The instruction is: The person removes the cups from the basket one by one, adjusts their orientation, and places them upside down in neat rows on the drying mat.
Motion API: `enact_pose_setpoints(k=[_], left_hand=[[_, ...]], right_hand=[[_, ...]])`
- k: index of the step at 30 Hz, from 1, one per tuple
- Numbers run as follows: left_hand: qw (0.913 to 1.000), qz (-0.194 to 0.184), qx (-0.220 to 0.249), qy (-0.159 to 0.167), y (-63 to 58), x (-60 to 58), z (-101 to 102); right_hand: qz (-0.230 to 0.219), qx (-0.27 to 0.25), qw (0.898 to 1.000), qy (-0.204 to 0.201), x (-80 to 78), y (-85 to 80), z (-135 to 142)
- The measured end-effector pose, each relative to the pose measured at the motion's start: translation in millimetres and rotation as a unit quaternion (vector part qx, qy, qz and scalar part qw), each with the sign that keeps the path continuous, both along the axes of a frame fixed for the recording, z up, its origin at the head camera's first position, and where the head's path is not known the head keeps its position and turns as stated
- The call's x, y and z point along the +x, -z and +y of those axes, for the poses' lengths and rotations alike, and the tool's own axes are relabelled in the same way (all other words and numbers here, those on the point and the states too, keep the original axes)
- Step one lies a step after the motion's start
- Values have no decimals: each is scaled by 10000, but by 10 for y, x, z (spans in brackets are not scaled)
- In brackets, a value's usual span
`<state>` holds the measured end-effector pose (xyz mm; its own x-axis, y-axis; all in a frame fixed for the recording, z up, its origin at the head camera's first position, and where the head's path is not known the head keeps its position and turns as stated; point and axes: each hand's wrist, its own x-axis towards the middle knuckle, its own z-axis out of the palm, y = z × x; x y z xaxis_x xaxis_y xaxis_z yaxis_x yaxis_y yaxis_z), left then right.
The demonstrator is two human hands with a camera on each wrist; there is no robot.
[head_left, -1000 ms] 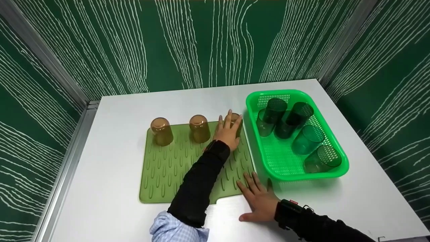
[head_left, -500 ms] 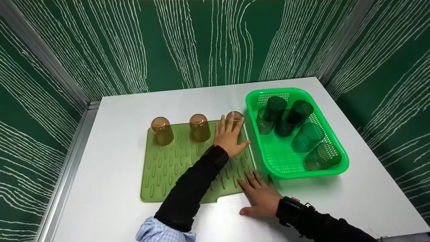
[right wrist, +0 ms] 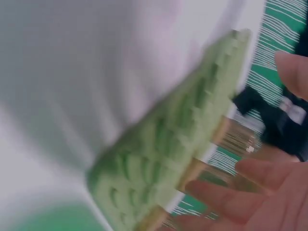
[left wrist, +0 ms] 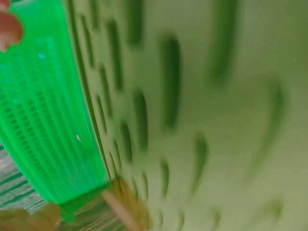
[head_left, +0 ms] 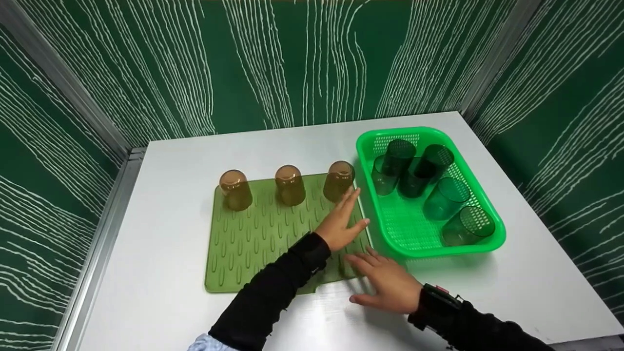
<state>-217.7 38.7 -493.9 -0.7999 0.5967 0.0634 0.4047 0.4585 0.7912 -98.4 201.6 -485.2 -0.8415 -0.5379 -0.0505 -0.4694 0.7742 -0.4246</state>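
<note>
Three amber glasses stand upside down along the far edge of a green drying mat (head_left: 263, 243): a left glass (head_left: 236, 191), a middle glass (head_left: 290, 186) and a right glass (head_left: 336, 179). My left hand (head_left: 339, 225) is over the mat's right side, fingers extended, fingertips overlapping the base of the right glass in the head view. Nothing is in its grasp. My right hand (head_left: 390, 285) is spread with straight fingers near the mat's front right corner, holding nothing. In the right wrist view its fingers (right wrist: 226, 199) show in front of the mat and glasses.
To the right of the mat stands a green plastic basket (head_left: 390, 246). In it lean several dark tinted glasses, a teal glass (head_left: 446, 199) and a grey-green glass (head_left: 467, 228). The white table (head_left: 146, 302) meets green walls (head_left: 292, 63) with white lines behind and at the sides.
My left hand has drawn back from the right glass toward me, leaving it upside down in view. My right hand has lifted slightly and shifted a little right.
</note>
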Motion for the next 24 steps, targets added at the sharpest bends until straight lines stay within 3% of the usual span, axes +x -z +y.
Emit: enact_pose_setpoints(k=[3,6,10,15,19,24], left_hand=[[9960,-786,411,-147,25,59,31],[9857,-1488,723,-307,60,108,86],[9739,-2049,846,-492,97,180,203],[9695,-2290,656,-575,128,288,407],[9669,-2348,676,-734,141,366,564],[9645,-2248,1019,-937,167,414,673]], right_hand=[[310,-156,9994,85,-16,-132,47],[789,-275,9963,205,-57,-245,141],[1409,-450,9874,561,-164,-355,345],[1700,-328,9757,1340,-319,-482,688],[1365,-27,9748,1766,-415,-570,972],[871,251,9708,2222,-532,-600,1288]])
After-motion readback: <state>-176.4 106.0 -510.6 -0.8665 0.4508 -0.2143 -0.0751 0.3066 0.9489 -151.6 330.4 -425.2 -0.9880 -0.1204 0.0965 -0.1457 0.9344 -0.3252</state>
